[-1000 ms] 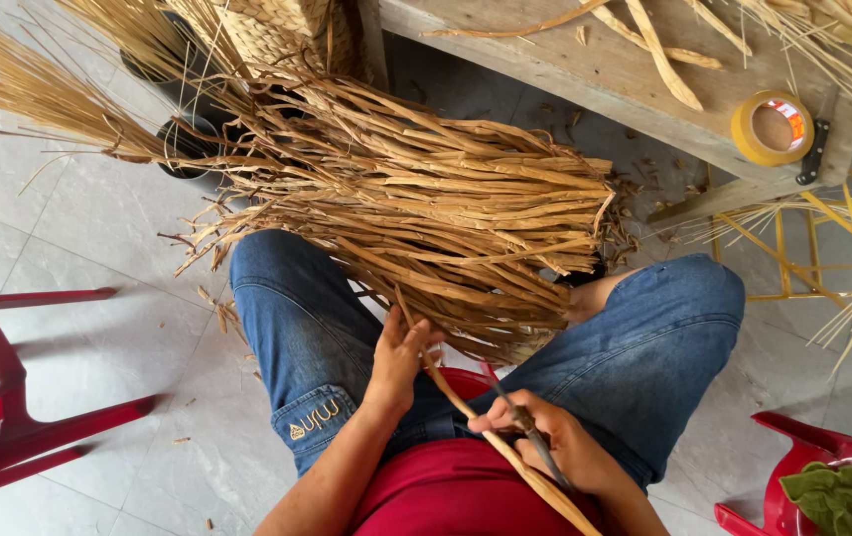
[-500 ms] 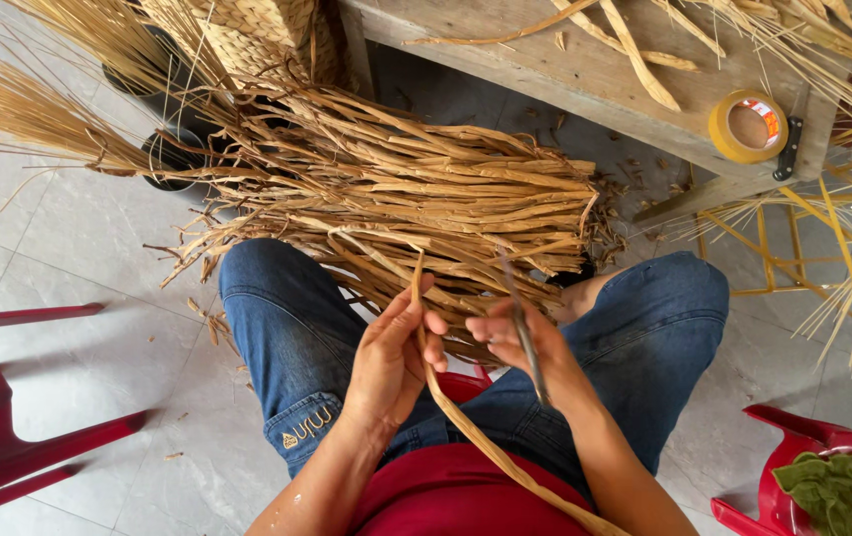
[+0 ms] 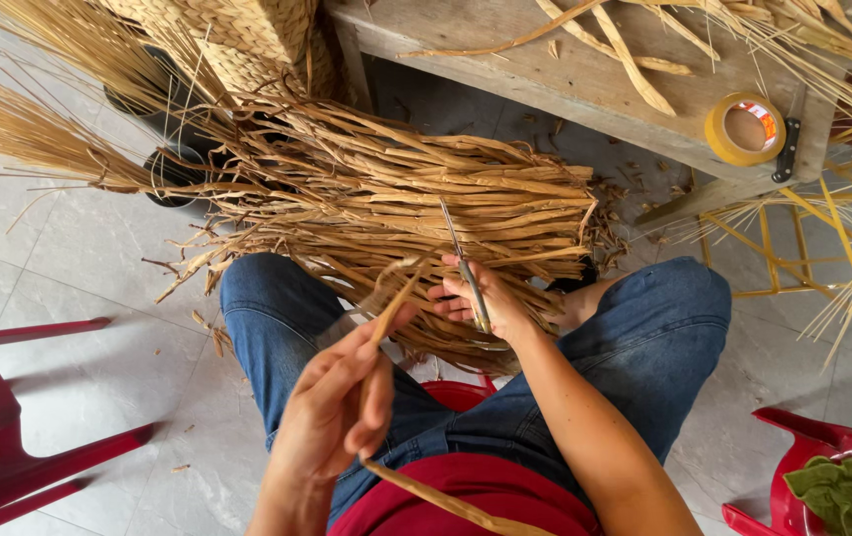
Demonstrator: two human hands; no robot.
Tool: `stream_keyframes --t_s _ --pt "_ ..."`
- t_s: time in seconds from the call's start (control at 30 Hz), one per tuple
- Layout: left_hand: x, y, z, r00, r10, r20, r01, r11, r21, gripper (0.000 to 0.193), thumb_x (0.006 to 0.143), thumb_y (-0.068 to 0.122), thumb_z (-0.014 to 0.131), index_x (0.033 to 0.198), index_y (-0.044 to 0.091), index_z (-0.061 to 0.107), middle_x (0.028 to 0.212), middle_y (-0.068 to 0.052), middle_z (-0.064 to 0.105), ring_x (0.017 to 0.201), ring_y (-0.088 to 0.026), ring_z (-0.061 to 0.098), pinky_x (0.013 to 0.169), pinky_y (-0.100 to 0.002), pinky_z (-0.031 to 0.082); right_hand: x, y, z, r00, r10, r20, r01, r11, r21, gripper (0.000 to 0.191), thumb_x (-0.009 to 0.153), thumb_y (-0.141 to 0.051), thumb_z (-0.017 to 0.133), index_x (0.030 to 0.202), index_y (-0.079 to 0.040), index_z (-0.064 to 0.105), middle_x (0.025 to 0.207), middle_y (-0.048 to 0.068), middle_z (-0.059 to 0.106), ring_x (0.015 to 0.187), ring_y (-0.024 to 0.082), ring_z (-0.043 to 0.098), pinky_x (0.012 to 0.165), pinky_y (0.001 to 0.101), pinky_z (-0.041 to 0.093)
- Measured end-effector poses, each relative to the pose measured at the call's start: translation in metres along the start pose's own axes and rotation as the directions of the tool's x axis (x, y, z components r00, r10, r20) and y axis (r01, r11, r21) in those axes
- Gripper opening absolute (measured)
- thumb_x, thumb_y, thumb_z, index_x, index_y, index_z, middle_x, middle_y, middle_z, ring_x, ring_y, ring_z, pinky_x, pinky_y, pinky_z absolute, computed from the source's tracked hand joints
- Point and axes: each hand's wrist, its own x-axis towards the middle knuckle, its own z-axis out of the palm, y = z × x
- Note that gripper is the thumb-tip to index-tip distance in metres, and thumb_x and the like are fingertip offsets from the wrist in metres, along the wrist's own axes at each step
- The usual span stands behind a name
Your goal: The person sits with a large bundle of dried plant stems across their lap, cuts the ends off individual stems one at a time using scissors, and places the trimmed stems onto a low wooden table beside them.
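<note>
A dried fibre strip (image 3: 386,316) rises near centre, pinched in the left hand (image 3: 332,407), grip closed on it. The right hand (image 3: 491,303) clamps scissors (image 3: 466,268) just beside it. Trimming seems underway; blades must meet the strip. Beyond lies a fibre bundle (image 3: 396,199), then the tabletop (image 3: 545,79).

Ahead of the knees a thick bundle of dried stalks (image 3: 396,208) lies across the floor, blocking any straight reach to the wooden bench (image 3: 585,84). Beyond the bundle's left end, grey floor tiles (image 3: 78,288) give passage as far as the red chair (image 3: 19,437). Rightward, yellow cane strips (image 3: 843,228) crowd the bench's near corner.
</note>
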Motion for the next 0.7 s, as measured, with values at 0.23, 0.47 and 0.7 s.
stream_keyframes --t_s 0.23,0.47,0.7 --pt "-0.036 0.035 0.004 0.968 0.236 -0.084 -0.160 0.842 0.516 0.046 0.103 0.015 0.049 0.141 -0.008 0.060 0.052 -0.003 0.054 0.038 -0.004 0.038 0.037 -0.019 0.029 0.003 -0.005 -0.001 1.000 0.021 0.004 -0.021 1.000 0.000 0.074 0.094 -0.027 0.068 0.157 -0.012 0.033 0.108 0.017 0.074 0.083 0.020 0.074 0.066 0.0298 0.060" --pt "0.016 0.018 -0.005 0.907 0.402 -0.127 -0.025 0.353 0.935 0.038 0.098 0.010 0.059 0.135 0.003 0.066 0.056 0.001 0.059 0.049 -0.003 0.055 0.044 -0.021 0.042 -0.023 -0.002 -0.023 0.992 -0.102 -0.080 0.086 0.980 -0.179 0.061 0.092 -0.028 0.072 0.146 -0.003 0.057 0.082 0.016 0.074 0.052 0.013 0.062 0.043 0.0228 0.049" --pt "0.032 0.011 -0.018 0.902 0.391 -0.185 0.028 0.373 0.927 0.037 0.099 0.012 0.059 0.134 0.005 0.068 0.056 0.001 0.059 0.050 -0.003 0.054 0.045 -0.022 0.041 -0.085 -0.001 -0.053 0.941 -0.329 -0.074 0.287 0.896 -0.339 0.065 0.087 -0.020 0.078 0.146 -0.003 0.056 0.090 0.006 0.066 0.074 0.011 0.060 0.063 0.0229 0.049"
